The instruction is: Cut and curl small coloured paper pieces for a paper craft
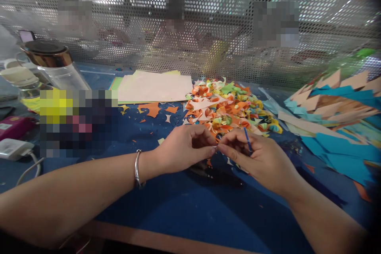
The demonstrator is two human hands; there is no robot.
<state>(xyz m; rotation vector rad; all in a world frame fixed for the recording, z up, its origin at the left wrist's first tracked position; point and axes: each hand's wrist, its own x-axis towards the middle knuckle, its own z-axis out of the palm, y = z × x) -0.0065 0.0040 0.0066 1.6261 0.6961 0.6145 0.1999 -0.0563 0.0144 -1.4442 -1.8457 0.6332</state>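
The small item (216, 147) at the fingertips of the left hand (184, 149) and right hand (260, 160) is too small to identify. The right hand covers the lower end of the blue stick (247, 139). Left of the left hand, a pixelated patch (79, 123) obscures part of the table (190, 214); the white adapter (14, 149) is cut off. Right of the right hand, the paper stack (342, 147) exceeds the view.

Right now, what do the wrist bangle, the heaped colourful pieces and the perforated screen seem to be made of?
Wrist bangle: likely polished metal, given its silvery highlights. Heaped colourful pieces: apparently matte paper, being thin, curled and sharp-edged. Perforated screen: perhaps sheet metal, grey with regular holes and a slight sheen, though plastic is possible.
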